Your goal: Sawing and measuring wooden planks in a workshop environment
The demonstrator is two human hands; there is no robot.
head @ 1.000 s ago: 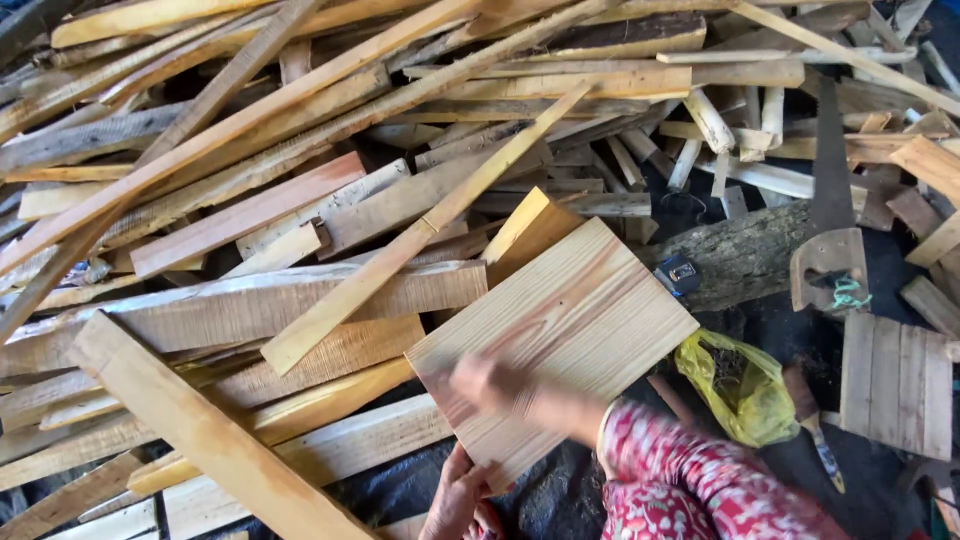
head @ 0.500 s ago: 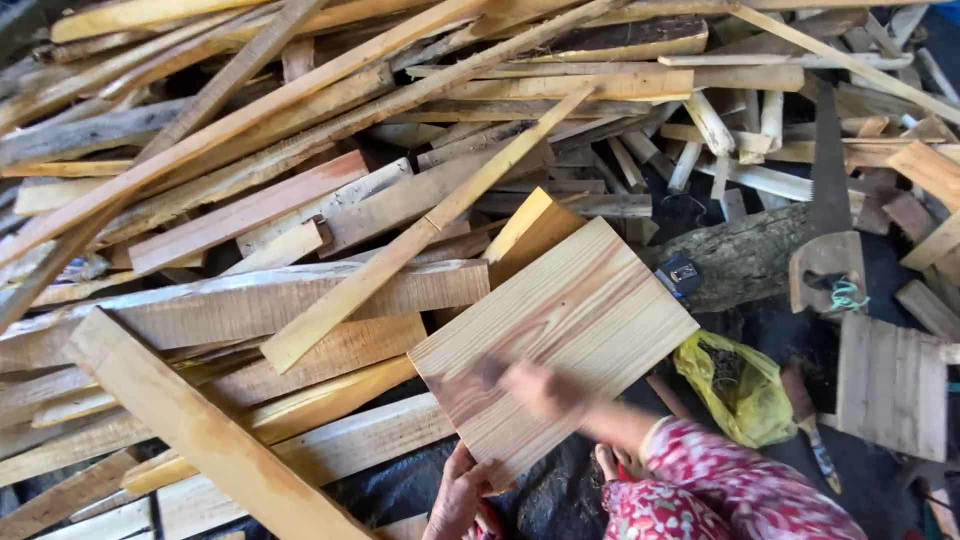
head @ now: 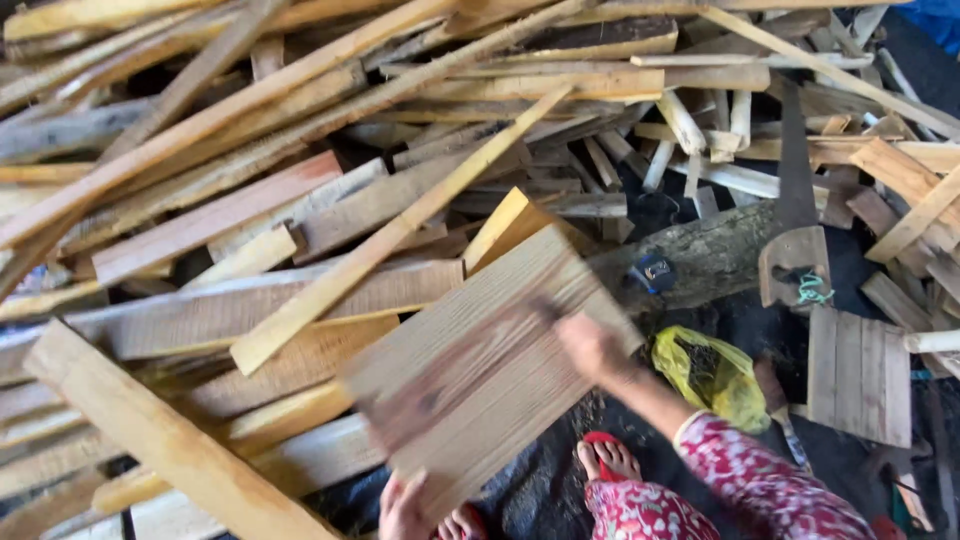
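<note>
Board (head: 480, 370) tilted leftward, hands gripping opposite edges

Dark ground (head: 740, 320) under a heap of loose planks (head: 300, 180); log (head: 700, 255), yellow bag (head: 712, 375); daylight, no walls visible

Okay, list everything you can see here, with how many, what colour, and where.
Flat wooden board: one, light brown, centre, tilted, held at two edges.
Loose planks and slats: many, pale to brown, heaped across left and top.
Log: one, grey-brown, right of centre.
Handsaw: one, wooden handle, leaning on the log.
Plastic bag: one, yellow, below the log.
Small slatted panel: one, brown, right.
Sandal: one, red, on a foot at the bottom.
Left hand: at the board's lower edge.
Right hand: at the board's right edge, patterned pink sleeve.
</note>
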